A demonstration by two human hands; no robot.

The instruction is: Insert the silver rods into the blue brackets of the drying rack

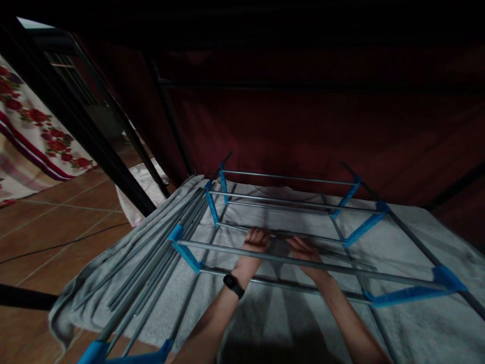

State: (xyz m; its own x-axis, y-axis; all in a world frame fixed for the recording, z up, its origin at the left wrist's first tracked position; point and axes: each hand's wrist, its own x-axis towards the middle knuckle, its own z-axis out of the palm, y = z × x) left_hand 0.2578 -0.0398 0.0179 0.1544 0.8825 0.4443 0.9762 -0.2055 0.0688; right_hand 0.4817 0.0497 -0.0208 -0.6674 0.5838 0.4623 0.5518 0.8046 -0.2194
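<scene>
A frame of grey metal tubes with blue plastic connectors point(188, 257) lies across a grey blanket. Both my arms reach over its near upper tube point(235, 251). My left hand point(257, 239), with a dark band on its wrist, has its fingers curled over a thin metal tube point(333, 255) inside the frame. To the right, my right hand point(304, 249) is closed on the same thin tube, its fingers bent downward. The fingertips and part of the tube are hidden. More blue connectors point(366, 228) join the tubes on the right side.
Several loose metal tubes point(159, 258) lie in a bundle on the blanket's left side. The grey blanket point(409, 323) covers a raised surface. Dark posts point(87, 136) rise at the left, and a dark red curtain point(265, 131) hangs behind. A cable point(64, 243) crosses the tiled floor.
</scene>
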